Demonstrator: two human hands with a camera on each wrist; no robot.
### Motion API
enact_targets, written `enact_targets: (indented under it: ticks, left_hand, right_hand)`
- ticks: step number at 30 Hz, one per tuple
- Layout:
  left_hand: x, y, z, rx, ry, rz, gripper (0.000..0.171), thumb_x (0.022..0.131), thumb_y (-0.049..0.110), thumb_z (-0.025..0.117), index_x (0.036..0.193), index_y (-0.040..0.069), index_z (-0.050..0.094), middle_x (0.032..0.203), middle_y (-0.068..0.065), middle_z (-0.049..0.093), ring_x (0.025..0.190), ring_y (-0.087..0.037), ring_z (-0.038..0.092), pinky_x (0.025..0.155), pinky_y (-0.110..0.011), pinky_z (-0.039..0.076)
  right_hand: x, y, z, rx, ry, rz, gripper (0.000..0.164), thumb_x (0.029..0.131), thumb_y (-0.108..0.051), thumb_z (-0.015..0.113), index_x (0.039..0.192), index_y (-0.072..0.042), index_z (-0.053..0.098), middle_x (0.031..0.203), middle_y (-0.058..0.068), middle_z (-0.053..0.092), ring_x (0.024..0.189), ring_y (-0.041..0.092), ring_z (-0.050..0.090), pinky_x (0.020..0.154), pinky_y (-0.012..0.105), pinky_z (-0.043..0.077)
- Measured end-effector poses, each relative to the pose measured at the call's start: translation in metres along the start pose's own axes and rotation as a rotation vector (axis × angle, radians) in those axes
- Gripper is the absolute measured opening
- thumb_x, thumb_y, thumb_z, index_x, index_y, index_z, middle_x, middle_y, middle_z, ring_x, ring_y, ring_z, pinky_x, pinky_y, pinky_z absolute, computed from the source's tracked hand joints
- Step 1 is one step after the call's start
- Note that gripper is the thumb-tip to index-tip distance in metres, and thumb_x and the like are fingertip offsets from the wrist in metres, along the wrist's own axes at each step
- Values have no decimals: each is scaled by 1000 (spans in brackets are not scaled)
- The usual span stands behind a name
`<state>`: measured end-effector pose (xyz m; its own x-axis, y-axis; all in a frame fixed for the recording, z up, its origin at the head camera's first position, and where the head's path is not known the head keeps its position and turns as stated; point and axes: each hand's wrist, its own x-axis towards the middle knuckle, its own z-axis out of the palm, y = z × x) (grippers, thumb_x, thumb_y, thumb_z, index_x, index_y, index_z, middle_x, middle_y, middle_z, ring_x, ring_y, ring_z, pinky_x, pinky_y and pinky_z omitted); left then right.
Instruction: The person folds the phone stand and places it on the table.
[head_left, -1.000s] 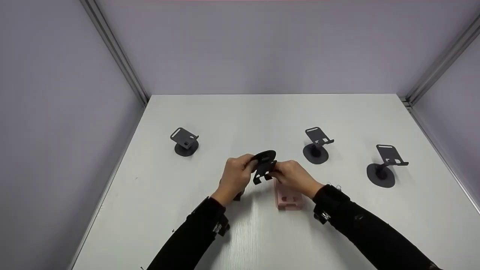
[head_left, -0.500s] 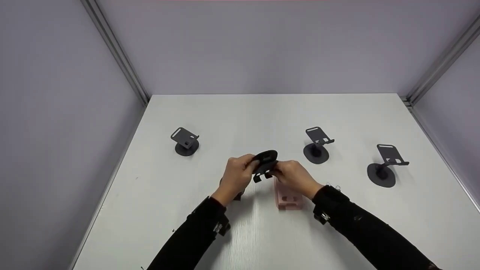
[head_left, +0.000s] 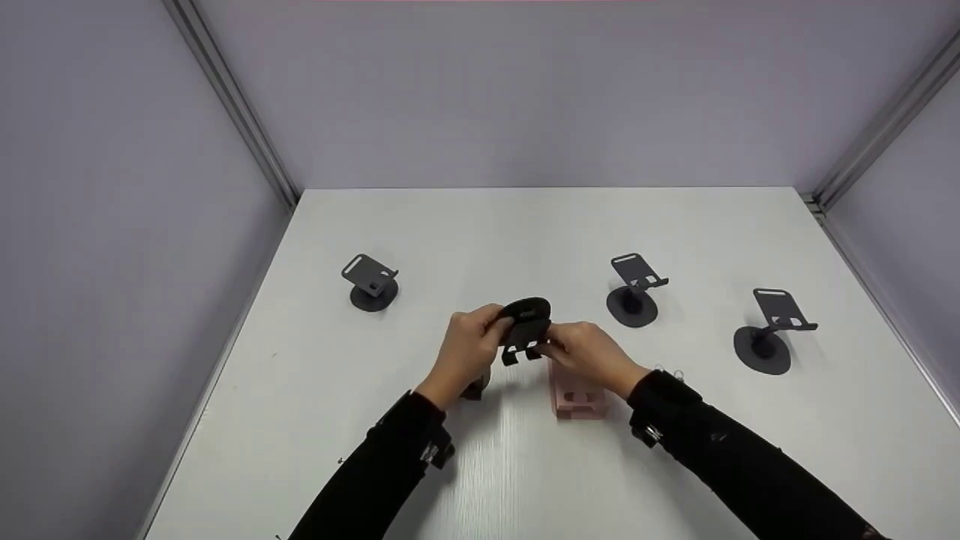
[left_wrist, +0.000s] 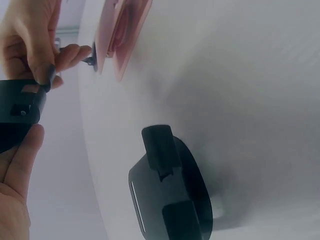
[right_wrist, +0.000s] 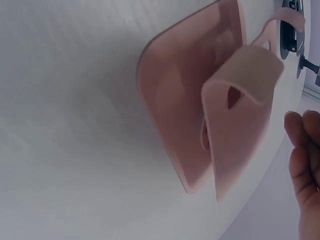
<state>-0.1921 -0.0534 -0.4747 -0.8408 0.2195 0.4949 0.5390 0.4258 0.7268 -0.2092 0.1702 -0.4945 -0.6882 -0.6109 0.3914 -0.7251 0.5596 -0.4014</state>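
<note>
Above the table, both hands hold a black phone stand (head_left: 530,330) with a round base and a hooked plate. My left hand (head_left: 465,349) grips it at the base, thumb across the near face. From the other side, my right hand (head_left: 589,352) pinches the plate's edge close to the hooks. Below the right hand lies a folded pink phone stand (head_left: 577,394), seen large in the right wrist view. Another dark phone stand (left_wrist: 162,195) rests on the table beneath the left hand, mostly hidden by it in the head view.
An upright black phone stand (head_left: 371,283) is at the back left. Two similar ones, a black stand (head_left: 632,292) and a dark stand (head_left: 769,334), stand to the right. Pale walls (head_left: 495,97) enclose the white table (head_left: 480,232) at the back and sides.
The held stand's plate has swung closer to its base and sits straighter. Both hands, still holding it, have shifted very slightly to the left. The stands on the table stay put.
</note>
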Motion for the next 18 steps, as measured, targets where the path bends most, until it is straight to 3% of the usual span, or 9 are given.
enact_targets:
  ticks: [5,11,18]
  left_hand:
    - [0,-3,-3,2,0,-18,7,96,5,68,93,0,72,77,-7,73,64,-10,59,61,-27,52]
    - [0,-8,-8,-24,19,-42,5,96,3,67,95,0,71,76,-7,72,63,-9,59,61,-25,52]
    - [-4,-14,-23,-29,43,-87,11,97,2,66,107,-1,70,83,-12,76,70,-20,72,64,-33,59]
  right_hand:
    - [1,-1,-2,14,-25,-1,10,91,-14,76,95,-7,70,74,1,70,63,11,59,59,32,52]
    - [-1,0,-4,26,-13,-24,9,92,-14,76,92,-7,71,79,1,73,64,12,62,60,30,52]
    - [-8,8,-13,26,-3,-30,8,95,-12,72,96,-4,71,87,3,74,75,17,69,69,35,57]
